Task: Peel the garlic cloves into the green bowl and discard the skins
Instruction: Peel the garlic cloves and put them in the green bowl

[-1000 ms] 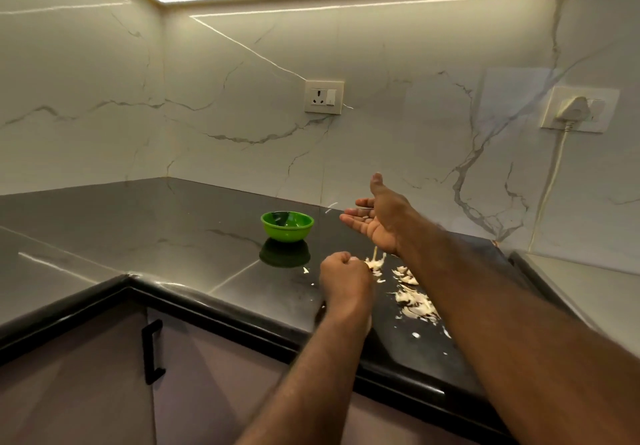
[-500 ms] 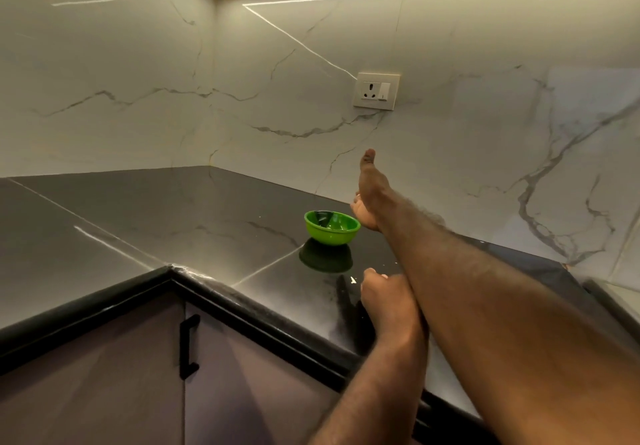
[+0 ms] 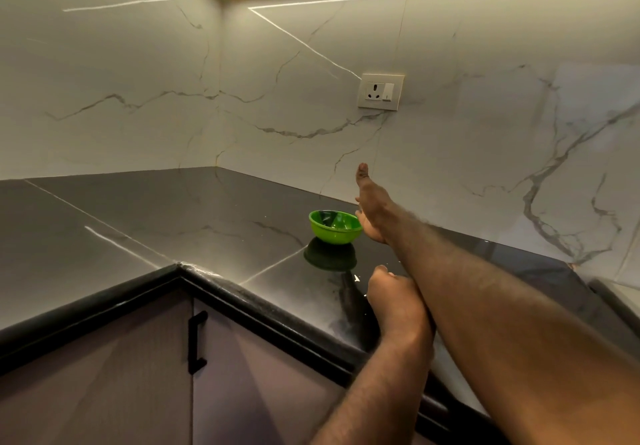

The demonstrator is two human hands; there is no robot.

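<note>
Where the dark counter [image 3: 138,223] bends round its inner corner at the far left, we see only bare polished stone. Below it is a grey cabinet door [image 3: 104,392] with a black handle [image 3: 197,342] standing vertical.

Further right, the green bowl [image 3: 335,235] sits upright on the counter near the back wall, its mouth facing straight up. Being round, it has no long axis that we can name. Its dark reflection lies on the stone just in front of it. A pale speck [image 3: 333,226] shows inside the bowl, too small for us to say whether it is a clove.

The right hand [image 3: 373,212] is just beside the bowl's right rim, open and edge-on to us, palm turned toward the bowl. Its thumb [image 3: 362,174] points straight up. Most of its fingers are hidden behind the hand itself, and we cannot tell whether they touch the rim. The right forearm runs long from the lower right corner up to the bowl, covering much of the counter there.

Nearer us, the left hand [image 3: 394,301] is curled into a fist, knuckles toward the bowl. Its right side is tucked under the right forearm, and we cannot see whether it holds anything. A few white flecks [image 3: 356,277] lie on the stone just left of it.

On the marble wall [image 3: 485,167] above is a white socket [image 3: 381,91].
</note>
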